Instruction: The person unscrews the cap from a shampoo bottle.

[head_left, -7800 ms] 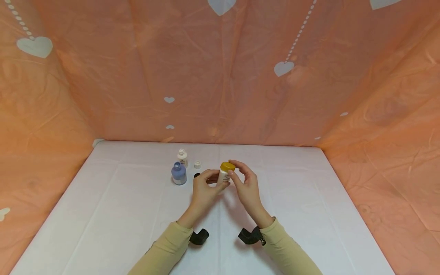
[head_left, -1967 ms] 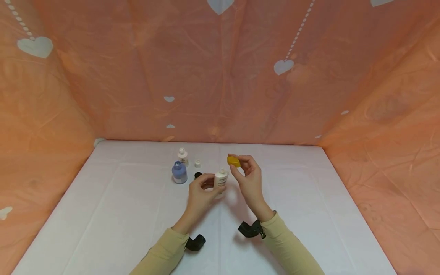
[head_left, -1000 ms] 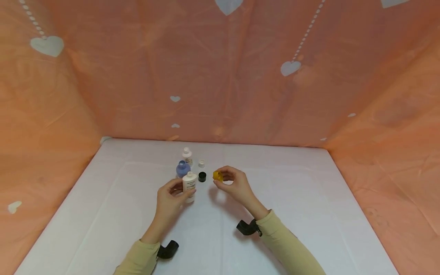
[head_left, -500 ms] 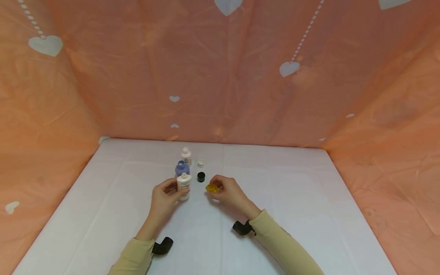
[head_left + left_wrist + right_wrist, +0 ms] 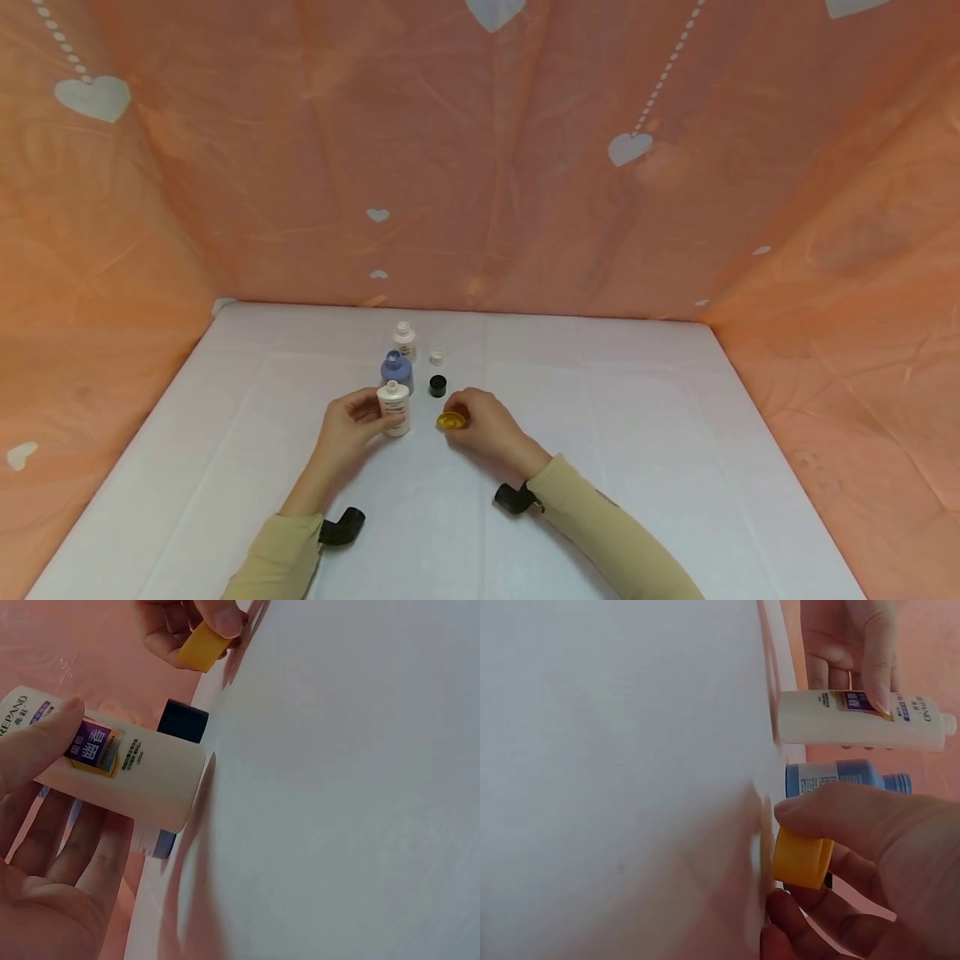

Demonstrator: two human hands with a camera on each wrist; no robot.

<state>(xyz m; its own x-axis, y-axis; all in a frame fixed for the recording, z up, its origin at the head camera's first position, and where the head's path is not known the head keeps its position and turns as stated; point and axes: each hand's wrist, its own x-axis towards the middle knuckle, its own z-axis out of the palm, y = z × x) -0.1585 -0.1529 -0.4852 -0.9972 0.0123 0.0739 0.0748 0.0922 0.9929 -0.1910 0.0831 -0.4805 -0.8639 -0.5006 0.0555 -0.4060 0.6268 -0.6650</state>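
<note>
I log the left hand gripping the uncapped white bottle upright mid-tabletop, toward its far edge, while the right hand pinches the yellow cap against the surface just beside it.

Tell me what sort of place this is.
Probably a makeshift recording booth, not a lived-in room: a white-covered table walled on three sides by orange plastic sheeting with white hearts, holding only small plastic bottles, like the blue one, and loose caps.

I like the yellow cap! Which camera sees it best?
The right wrist view: the yellow cap fills it, pinched by the right hand. The head view shows it small; the left wrist view shows only part.
</note>
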